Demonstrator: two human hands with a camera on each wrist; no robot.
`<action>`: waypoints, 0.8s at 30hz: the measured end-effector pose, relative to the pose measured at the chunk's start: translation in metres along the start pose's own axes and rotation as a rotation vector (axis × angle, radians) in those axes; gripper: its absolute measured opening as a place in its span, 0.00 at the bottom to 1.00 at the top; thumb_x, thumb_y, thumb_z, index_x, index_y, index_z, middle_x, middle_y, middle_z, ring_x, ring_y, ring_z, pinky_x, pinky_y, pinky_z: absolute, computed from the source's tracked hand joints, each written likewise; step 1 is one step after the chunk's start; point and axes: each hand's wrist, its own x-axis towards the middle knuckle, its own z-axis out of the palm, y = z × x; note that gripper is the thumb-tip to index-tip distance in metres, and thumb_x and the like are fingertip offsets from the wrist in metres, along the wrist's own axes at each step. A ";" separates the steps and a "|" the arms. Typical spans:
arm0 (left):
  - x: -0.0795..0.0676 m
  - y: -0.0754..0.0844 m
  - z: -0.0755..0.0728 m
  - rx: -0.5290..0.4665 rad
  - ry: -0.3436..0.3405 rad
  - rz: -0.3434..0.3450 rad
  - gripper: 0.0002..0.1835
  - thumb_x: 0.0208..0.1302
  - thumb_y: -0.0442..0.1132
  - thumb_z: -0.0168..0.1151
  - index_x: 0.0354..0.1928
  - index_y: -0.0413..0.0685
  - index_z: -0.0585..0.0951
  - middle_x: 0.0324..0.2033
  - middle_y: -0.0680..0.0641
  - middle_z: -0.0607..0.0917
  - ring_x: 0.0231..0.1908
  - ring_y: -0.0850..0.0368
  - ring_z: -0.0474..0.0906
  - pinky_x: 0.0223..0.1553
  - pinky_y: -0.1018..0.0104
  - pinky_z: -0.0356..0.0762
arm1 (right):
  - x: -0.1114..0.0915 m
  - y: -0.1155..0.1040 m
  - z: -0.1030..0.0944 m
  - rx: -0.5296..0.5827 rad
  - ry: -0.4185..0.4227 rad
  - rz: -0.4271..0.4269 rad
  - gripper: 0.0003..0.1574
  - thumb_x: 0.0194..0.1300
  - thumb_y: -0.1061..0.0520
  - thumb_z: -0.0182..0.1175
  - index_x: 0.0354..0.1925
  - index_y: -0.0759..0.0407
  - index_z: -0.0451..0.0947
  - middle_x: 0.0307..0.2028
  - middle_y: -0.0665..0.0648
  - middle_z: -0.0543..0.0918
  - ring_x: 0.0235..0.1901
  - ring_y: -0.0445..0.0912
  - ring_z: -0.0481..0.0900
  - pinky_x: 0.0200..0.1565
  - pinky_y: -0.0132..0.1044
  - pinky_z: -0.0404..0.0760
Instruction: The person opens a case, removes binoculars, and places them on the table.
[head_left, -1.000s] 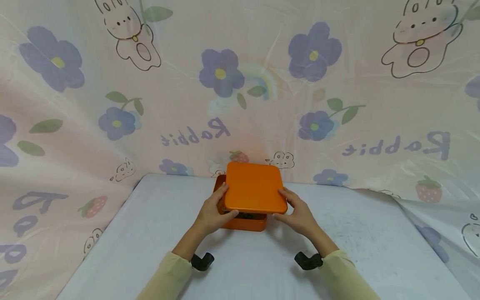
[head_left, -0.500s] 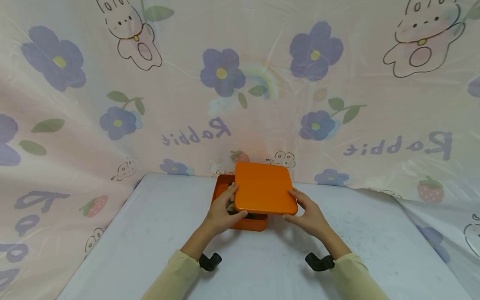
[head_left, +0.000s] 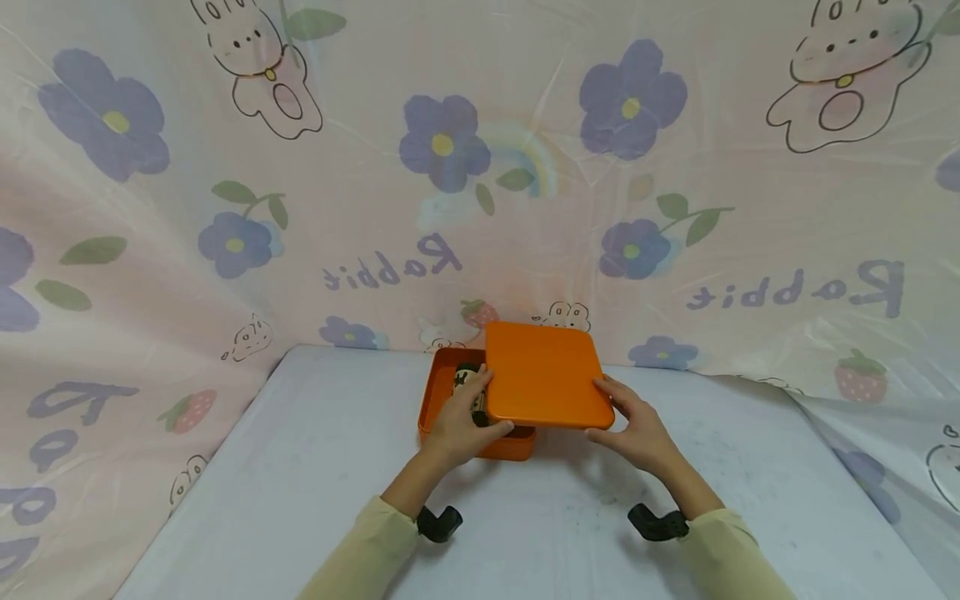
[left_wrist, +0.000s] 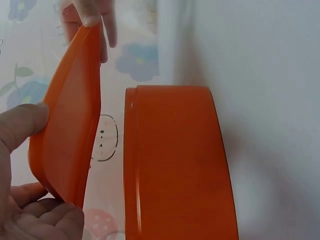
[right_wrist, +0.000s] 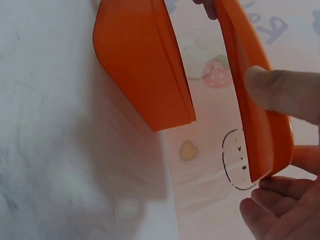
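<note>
An orange square lid is held level-ish between both hands, above and to the right of its orange box. My left hand grips the lid's left edge, thumb in front and fingers at the side. On the opposite edge, my right hand pinches the lid between thumb and fingers. A gap separates the lid from the box in the left wrist view. Inside the box's uncovered left part lies a cream and dark green patterned thing; its kind is unclear, partly covered by hand and lid.
The box stands on a white table, near its back edge. Behind rises a pink curtain printed with flowers and rabbits, which also hangs along the left and right sides. Black bent pieces sit at both wrists.
Both hands have carried the lid to the right, uncovering more of the box's left side and the patterned thing in it. The box has stayed in place.
</note>
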 end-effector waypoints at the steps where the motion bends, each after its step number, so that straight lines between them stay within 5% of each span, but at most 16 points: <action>1: 0.000 0.001 0.001 -0.003 -0.003 -0.004 0.45 0.54 0.48 0.72 0.73 0.54 0.61 0.74 0.53 0.57 0.73 0.50 0.55 0.70 0.46 0.59 | 0.000 0.001 -0.001 -0.002 0.000 0.001 0.50 0.54 0.56 0.72 0.69 0.64 0.61 0.71 0.69 0.59 0.69 0.65 0.60 0.63 0.56 0.66; 24: 0.005 0.007 0.031 -0.019 -0.043 -0.011 0.45 0.54 0.48 0.73 0.72 0.52 0.62 0.73 0.52 0.61 0.72 0.51 0.58 0.70 0.51 0.60 | -0.015 0.018 -0.022 -0.060 -0.019 0.025 0.52 0.52 0.57 0.72 0.70 0.66 0.59 0.70 0.70 0.61 0.68 0.65 0.61 0.62 0.54 0.65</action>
